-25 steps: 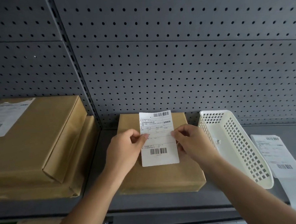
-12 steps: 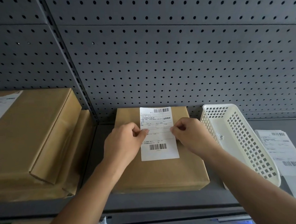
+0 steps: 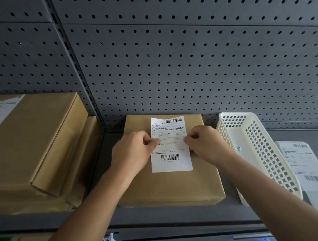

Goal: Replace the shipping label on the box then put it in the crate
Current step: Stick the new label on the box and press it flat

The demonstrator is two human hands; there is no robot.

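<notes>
Both hands [image 3: 132, 151] and forearms are bare, without sleeves.

Dim even light, sharp, edges curved

Both bare forearms reach forward and converge, palms down. Left hand [image 3: 132, 151]: fingers curled, thumb and forefinger in a pinch grip on the label [image 3: 171, 161] at its left edge. Right hand [image 3: 207, 144]: same curled pinch on the right edge, level with the left. Wrists straight.
</notes>
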